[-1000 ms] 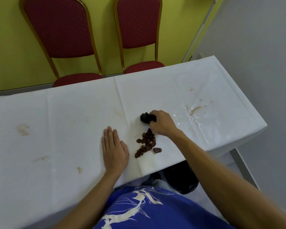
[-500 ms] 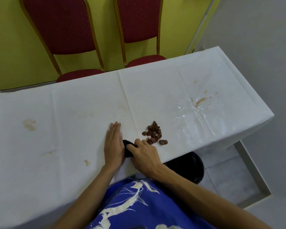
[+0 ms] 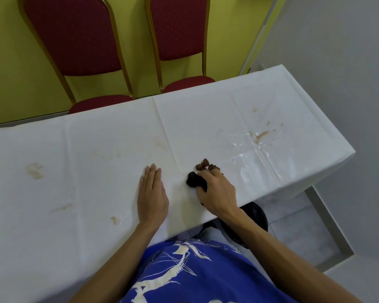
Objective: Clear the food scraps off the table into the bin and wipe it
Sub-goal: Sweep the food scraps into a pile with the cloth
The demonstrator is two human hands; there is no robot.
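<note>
Bench (image 3: 96, 162): covered in a white cloth, stained in several spots; a brown smear (image 3: 262, 134) sits toward its far right corner, beside a wet patch. I take the bench's near edge as my reference.

Bin (image 3: 257, 217): dark, on the floor below the near edge, partly hidden by my right forearm.

Left hand (image 3: 152, 194): flat, palm down, fingers straight, grip released, holding nothing, a short way in from the near edge.

Right hand (image 3: 218, 192): just to the right of the left, grip clenched around a dark cloth (image 3: 194, 182), which sticks out on its left side.

Scraps (image 3: 205, 166): a small brown pile on the bench, farther from the near edge than the right hand, touching or just beyond its fingertips. Some pieces may be hidden under the fingers; I cannot tell.

Finding: the pile lies directly ahead of the right hand, which is the nearer one, with the bin below that hand. I judge a pull toward the near edge would drop the scraps in. Wiping is not yet done.
</note>
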